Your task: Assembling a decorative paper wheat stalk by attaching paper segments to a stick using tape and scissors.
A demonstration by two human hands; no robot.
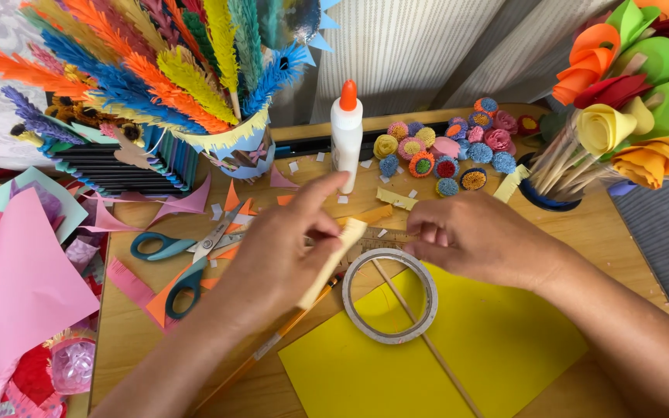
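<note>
Head view: the left hand (276,248) grips a pale yellow paper strip (333,262) between thumb and fingers, the grip closed on the strip's upper half. The right hand (478,238) is curled shut just right of that grip; it appears to pinch something small, but the fingertips hide it, so what it holds cannot be told.

Strip position: above the wooden worktop (613,232), over the left edge of the tape roll (390,295), which lies just below and right of the grip on a yellow paper sheet (497,340).

Orientation: the strip's long axis runs diagonally, upper end pointing up-right toward the glue bottle (346,133) beyond the grip, lower end pointing down-left toward the orange pencil (276,340).

Procedure note: for a clean result, keep the strip taut and flat, pinch near its edge only, and hold both hands close together so the free end does not twist.

Scissors (187,259) lie left of the grip.
</note>
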